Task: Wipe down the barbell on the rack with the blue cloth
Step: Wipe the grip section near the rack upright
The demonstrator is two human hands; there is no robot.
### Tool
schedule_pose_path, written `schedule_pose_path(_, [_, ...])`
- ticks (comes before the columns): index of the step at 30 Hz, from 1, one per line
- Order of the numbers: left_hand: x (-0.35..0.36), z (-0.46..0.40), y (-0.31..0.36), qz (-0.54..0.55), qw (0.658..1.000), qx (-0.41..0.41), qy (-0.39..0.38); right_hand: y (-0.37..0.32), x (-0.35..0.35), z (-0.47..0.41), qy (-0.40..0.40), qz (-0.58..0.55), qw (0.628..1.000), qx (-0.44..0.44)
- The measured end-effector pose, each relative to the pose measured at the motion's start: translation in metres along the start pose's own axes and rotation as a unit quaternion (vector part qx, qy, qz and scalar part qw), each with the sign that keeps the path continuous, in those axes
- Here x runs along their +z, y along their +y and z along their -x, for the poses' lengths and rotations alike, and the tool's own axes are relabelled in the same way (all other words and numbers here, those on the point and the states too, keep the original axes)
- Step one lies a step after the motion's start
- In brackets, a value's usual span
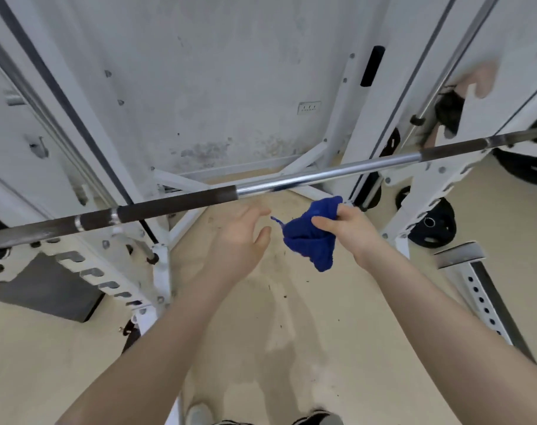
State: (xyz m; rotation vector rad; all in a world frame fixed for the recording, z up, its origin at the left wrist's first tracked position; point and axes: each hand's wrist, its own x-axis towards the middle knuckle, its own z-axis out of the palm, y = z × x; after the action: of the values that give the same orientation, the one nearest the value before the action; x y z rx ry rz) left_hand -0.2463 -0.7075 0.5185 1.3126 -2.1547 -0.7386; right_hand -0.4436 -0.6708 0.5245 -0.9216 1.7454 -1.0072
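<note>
Nearest to us, our two bare forearms reach forward over the beige, scuffed gym floor [307,317], which carries dark specks and a damp-looking patch. Our right hand [348,230] grips the bunched blue cloth [308,237], thumb pressed across its front and fingers curled behind, so the fabric hangs in a loose wad below the fist; we judge it is gathered this way to make a pad for wiping. Our left hand [242,237] holds nothing, its fingers spread and relaxed just beside the cloth, apparently ready to help fold it or to steady the bar. Just beyond both hands, and not touched by either, the long steel barbell [291,180] lies across the white perforated steel rack [86,271], its bright smooth middle directly above the cloth and dark knurled sections to either side. We judge wiping contact not yet made. Farther right, black weight plates [432,225] stand against the frame; behind, a stained white wall [215,87].
</note>
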Motion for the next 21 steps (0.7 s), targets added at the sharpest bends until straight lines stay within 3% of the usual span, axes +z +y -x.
schedule_pose_path(2, [0.028,-0.004,0.029,0.041,0.998,-0.006,-0.044,0.007,-0.036,0.005,-0.019,-0.031,0.999,-0.026])
schedule_pose_path(5, [0.070,-0.010,0.070,0.117,0.985,-0.010,-0.127,0.018,-0.081,0.015,-0.081,-0.171,0.981,-0.053])
schedule_pose_path(9, [0.117,-0.013,0.122,0.275,0.948,-0.011,-0.160,0.025,-0.130,0.023,-0.089,-0.241,0.965,-0.046])
schedule_pose_path(11, [0.134,-0.020,0.142,0.331,0.928,-0.049,-0.160,0.030,-0.154,0.018,-0.001,-0.155,0.987,-0.049])
schedule_pose_path(14, [0.152,-0.036,0.165,0.269,0.947,-0.083,-0.154,0.041,-0.188,0.004,0.122,0.066,0.990,-0.016])
schedule_pose_path(17, [0.169,-0.056,0.180,0.208,0.959,-0.080,-0.177,0.052,-0.214,-0.008,0.132,0.214,0.967,0.029])
schedule_pose_path(18, [0.175,-0.063,0.184,0.203,0.959,-0.077,-0.180,0.054,-0.222,-0.012,0.138,0.201,0.969,0.045])
schedule_pose_path(19, [0.181,-0.071,0.188,0.204,0.960,-0.079,-0.176,0.056,-0.230,-0.017,0.144,0.116,0.980,0.069])
schedule_pose_path(21, [0.188,-0.089,0.191,0.189,0.969,-0.077,-0.137,0.051,-0.241,-0.022,0.141,-0.137,0.974,0.114])
